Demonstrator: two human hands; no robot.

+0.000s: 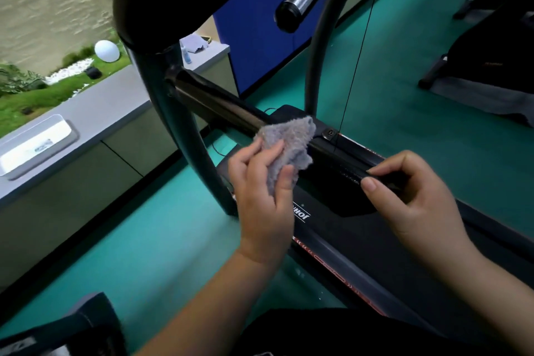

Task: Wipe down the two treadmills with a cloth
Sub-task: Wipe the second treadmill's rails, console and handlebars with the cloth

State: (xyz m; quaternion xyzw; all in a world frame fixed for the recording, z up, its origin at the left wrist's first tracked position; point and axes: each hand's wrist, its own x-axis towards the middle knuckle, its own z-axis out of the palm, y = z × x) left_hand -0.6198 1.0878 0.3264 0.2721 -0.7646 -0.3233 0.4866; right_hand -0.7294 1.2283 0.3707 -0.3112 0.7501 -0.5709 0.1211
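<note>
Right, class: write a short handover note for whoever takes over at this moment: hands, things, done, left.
Left hand holds the grey cloth against the dark bar of the near treadmill.
Right hand pinches the same bar further along.
Done: cannot tell what is already wiped.
Left: finish this bar and treadmill; then the dark machine at right, possibly the second treadmill.

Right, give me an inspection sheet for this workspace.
Surface: teal floor, grey counter at left.
Job's things: grey cloth against the treadmill's black bar.
Clutter: white tray, spray bottle on counter.
Hands: left hand grips cloth; right hand pinches the bar.
Cables: thin black cord hangs to the deck.
Surroundings: grass, white globe at left; another machine at right.
</note>
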